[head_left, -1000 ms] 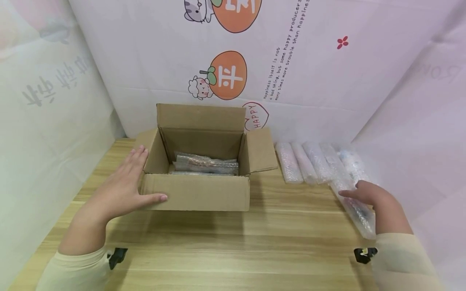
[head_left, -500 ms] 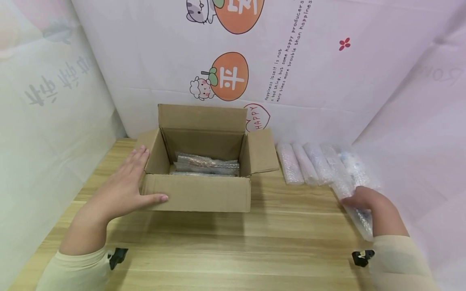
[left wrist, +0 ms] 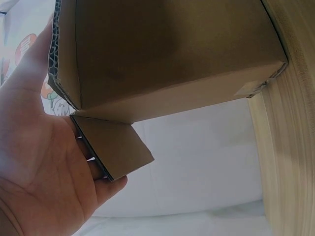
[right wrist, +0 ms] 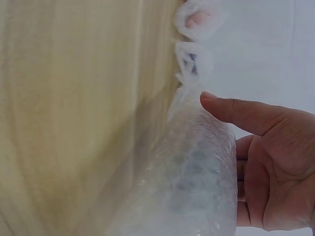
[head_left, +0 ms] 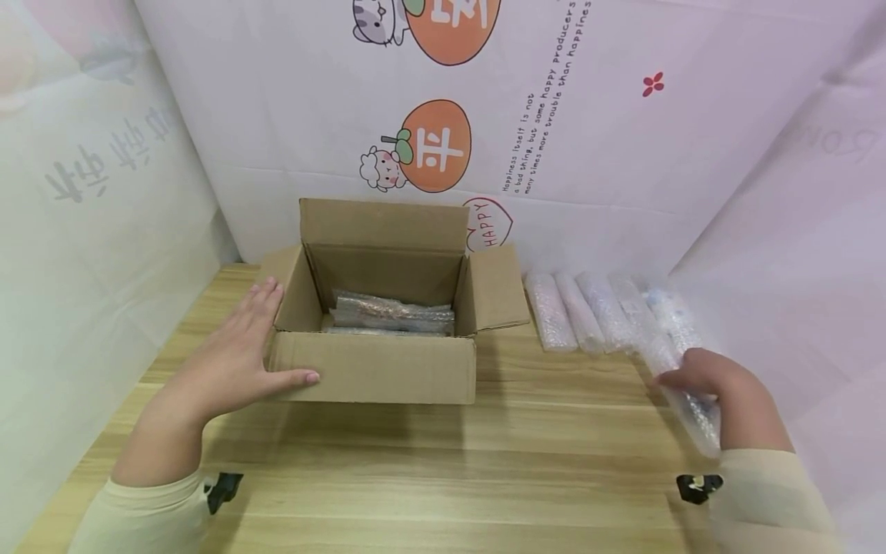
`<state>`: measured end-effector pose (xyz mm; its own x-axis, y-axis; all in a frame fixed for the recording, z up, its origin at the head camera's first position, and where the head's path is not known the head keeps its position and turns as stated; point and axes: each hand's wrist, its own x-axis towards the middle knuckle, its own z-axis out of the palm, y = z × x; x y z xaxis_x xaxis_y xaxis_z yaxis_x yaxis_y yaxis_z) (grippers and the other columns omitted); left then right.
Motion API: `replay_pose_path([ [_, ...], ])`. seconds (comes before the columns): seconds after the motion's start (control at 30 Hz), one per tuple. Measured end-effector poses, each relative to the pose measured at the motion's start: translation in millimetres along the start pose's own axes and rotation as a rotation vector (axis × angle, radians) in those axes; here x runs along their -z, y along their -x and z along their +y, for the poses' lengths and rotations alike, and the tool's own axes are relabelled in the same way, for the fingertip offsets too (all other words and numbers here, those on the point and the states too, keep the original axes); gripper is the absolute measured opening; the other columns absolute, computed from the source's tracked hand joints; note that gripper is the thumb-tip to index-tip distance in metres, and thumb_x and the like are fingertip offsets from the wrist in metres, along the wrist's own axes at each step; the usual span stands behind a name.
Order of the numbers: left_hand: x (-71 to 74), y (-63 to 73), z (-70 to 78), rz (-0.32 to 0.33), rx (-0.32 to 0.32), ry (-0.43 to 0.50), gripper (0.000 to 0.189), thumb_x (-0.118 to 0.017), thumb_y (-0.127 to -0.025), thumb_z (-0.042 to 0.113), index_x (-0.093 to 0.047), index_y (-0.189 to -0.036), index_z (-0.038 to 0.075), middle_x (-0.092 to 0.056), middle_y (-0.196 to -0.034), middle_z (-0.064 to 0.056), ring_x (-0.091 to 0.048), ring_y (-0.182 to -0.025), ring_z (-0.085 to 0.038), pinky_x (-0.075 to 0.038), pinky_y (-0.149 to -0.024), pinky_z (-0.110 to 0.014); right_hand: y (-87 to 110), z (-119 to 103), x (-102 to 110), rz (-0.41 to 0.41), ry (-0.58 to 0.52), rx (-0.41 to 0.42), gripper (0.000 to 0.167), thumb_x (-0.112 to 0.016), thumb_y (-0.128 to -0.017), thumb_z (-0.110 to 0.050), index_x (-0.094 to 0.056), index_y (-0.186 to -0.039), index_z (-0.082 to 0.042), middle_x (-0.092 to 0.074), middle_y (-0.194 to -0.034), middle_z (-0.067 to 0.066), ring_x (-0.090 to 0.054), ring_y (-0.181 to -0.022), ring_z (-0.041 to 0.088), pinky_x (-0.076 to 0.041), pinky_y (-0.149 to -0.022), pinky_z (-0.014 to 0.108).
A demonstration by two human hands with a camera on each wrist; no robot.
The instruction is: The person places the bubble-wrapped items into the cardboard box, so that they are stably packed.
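An open cardboard box stands on the table with its flaps spread. Packets in bubble wrap lie inside, partly hidden by the front flap. My left hand rests on the box's left front corner, thumb along the front flap, straight fingers over the left one. In the left wrist view those fingers pass behind the side flap. At the right, my right hand grips a bubble-wrapped roll between thumb and fingers. The right wrist view shows the thumb on its near edge; what is wrapped is blurred.
Several more bubble-wrapped rolls lie side by side right of the box, against the back sheet. One with bluish spots lies just beyond my right hand. Printed white sheets wall the wooden table at the back and sides.
My right hand has moved slightly toward me and closed round the roll, whose near end has shifted a little to the right. The left hand and the box stay put.
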<state>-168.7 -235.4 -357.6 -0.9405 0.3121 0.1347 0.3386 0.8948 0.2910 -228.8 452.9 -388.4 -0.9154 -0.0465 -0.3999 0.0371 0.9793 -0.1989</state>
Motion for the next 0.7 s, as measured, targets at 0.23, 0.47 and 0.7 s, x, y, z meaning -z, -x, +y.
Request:
replay_pose_path([
  [0.23, -1.6, 0.2, -1.4, 0.015, -0.009, -0.001, 0.126, -0.061, -0.076, 0.078, 0.008, -0.158, 0.012, 0.013, -0.165, -0.004, 0.007, -0.153, -0.029, -0.009, -0.123, -0.052, 9.1, -6.8, 15.2, 0.028, 0.026, 0.025, 0.090, -0.062, -0.091, -0.049, -0.036, -0.128, 0.028, -0.036, -0.130, 0.051, -0.039, -0.115, 0.068, -0.041, -0.092, 0.070],
  [0.47, -0.3, 0.0, 0.0, 0.010, -0.013, -0.003, 0.126, -0.060, -0.076, 0.079, 0.009, -0.157, 0.011, 0.012, -0.165, -0.004, 0.007, -0.153, -0.029, -0.010, -0.123, -0.053, 11.7, -11.6, 32.7, 0.037, 0.056, 0.015, 0.089, -0.061, -0.091, -0.050, -0.037, -0.127, 0.028, -0.037, -0.129, 0.051, -0.040, -0.114, 0.067, -0.041, -0.091, 0.070],
  [0.7, 0.5, 0.6, 1.1, 0.008, -0.003, 0.004, 0.126, -0.060, -0.076, 0.078, 0.008, -0.158, 0.012, 0.012, -0.165, -0.003, 0.006, -0.153, -0.028, -0.010, -0.123, -0.053, 16.2, -27.1, 50.5, 0.085, 0.052, 0.025, 0.104, -0.058, -0.090, -0.062, -0.028, -0.136, 0.027, -0.030, -0.136, 0.050, -0.032, -0.121, 0.068, -0.032, -0.097, 0.075],
])
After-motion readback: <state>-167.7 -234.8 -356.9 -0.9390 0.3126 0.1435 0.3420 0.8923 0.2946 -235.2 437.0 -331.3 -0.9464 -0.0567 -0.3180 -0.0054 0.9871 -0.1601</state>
